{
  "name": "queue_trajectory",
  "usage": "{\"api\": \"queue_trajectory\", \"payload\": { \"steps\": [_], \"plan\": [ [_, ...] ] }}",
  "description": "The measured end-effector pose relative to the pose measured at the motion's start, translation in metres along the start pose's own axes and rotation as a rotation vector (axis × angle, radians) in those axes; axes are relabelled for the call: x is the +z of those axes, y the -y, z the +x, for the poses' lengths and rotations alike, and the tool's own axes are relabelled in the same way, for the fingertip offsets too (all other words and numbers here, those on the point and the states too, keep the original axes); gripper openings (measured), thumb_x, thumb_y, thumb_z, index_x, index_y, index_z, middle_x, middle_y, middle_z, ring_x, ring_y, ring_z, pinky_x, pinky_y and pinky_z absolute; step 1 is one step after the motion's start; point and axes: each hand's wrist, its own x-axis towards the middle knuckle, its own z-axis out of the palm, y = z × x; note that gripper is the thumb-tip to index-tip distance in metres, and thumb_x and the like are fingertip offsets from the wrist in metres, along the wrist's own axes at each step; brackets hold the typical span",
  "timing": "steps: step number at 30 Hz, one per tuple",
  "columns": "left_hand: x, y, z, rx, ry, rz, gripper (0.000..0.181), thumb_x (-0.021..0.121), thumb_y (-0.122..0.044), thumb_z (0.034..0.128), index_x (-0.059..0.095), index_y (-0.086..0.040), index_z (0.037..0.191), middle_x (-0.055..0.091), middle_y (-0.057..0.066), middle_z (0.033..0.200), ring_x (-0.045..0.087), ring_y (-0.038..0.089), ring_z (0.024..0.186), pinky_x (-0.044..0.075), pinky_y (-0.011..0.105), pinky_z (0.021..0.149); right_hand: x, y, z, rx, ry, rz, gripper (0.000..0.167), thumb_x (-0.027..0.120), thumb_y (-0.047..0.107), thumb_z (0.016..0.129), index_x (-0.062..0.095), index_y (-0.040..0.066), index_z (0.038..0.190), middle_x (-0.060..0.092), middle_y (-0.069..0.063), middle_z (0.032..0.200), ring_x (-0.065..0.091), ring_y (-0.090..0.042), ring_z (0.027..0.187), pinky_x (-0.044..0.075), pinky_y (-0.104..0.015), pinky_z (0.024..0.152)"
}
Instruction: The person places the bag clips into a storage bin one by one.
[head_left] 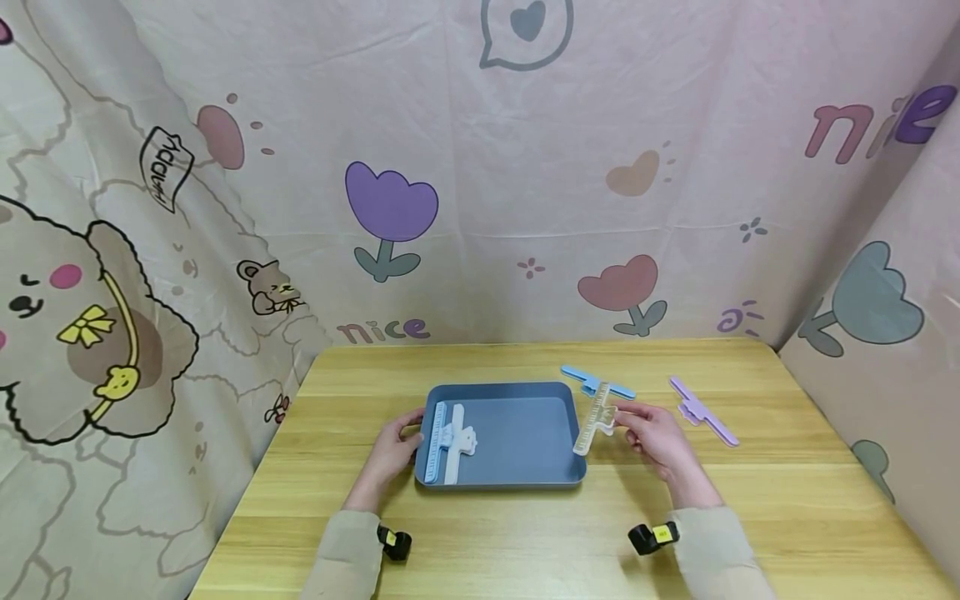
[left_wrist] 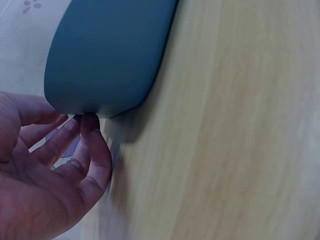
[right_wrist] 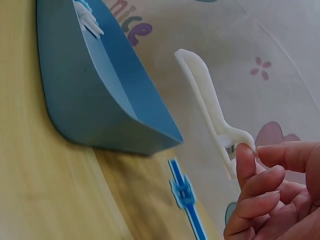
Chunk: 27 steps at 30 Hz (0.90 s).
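Observation:
At the left end of the grey-blue tray [head_left: 525, 446], my left hand [head_left: 395, 450] grips the wall, its fingertips against the outer side in the left wrist view. My right hand [head_left: 656, 435] pinches a cream-white bag clip [head_left: 595, 421] by its handle. This clip hangs in the air over the tray's right rim, its long bar tilted. Inside the tray, a light blue bag clip [head_left: 435, 446] and a white bag clip [head_left: 454, 458] lie side by side at the left. The right wrist view shows the held clip's spring near my fingertips.
Behind the held clip, a blue bag clip [head_left: 622, 390] lies on the wooden table [head_left: 510, 542]. A purple bag clip [head_left: 703, 412] lies to the right of my right hand. A patterned cloth [head_left: 487, 192] hangs behind the table.

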Motion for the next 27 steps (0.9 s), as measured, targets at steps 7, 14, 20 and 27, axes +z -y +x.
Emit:
{"api": "queue_trajectory", "payload": {
  "steps": [7, 14, 20, 27],
  "plan": [
    [0.000, 0.001, 0.000, 0.000, -0.003, -0.003, 0.047, 0.051, 0.007, 0.0950, 0.050, 0.000, 0.141, 0.051, 0.023, 0.134, 0.061, 0.026, 0.088, 0.055, 0.039, 0.067, 0.019, 0.008, 0.003, -0.012, 0.028, -0.005, 0.043, 0.059, 0.008, 0.096, 0.051, -0.011, 0.134, 0.065, -0.004, 0.085, 0.044, -0.006, 0.056, 0.036, -0.019, 0.047],
    [0.001, 0.001, 0.000, -0.008, -0.005, 0.004, 0.047, 0.051, 0.006, 0.0955, 0.049, -0.001, 0.142, 0.050, 0.023, 0.136, 0.061, 0.028, 0.093, 0.055, 0.039, 0.069, 0.036, 0.015, 0.007, -0.041, 0.049, -0.002, 0.040, 0.059, 0.006, 0.096, 0.054, -0.012, 0.131, 0.065, -0.006, 0.085, 0.043, -0.007, 0.056, 0.034, -0.019, 0.046],
    [0.001, 0.001, 0.000, -0.011, -0.004, -0.002, 0.047, 0.051, 0.006, 0.0957, 0.049, -0.001, 0.142, 0.050, 0.023, 0.136, 0.060, 0.028, 0.092, 0.055, 0.038, 0.069, 0.046, 0.016, 0.012, -0.051, 0.059, -0.013, 0.040, 0.059, 0.005, 0.096, 0.052, -0.015, 0.130, 0.067, -0.007, 0.085, 0.044, -0.009, 0.056, 0.035, -0.020, 0.046],
    [0.001, 0.002, -0.001, -0.020, -0.004, -0.005, 0.047, 0.050, 0.006, 0.0961, 0.049, -0.002, 0.142, 0.050, 0.022, 0.136, 0.060, 0.028, 0.092, 0.054, 0.038, 0.069, 0.063, 0.015, 0.019, -0.037, 0.049, -0.044, 0.033, 0.060, 0.003, 0.094, 0.060, -0.010, 0.124, 0.055, -0.002, 0.072, 0.042, -0.012, 0.057, 0.033, -0.022, 0.048]
  ]
}}
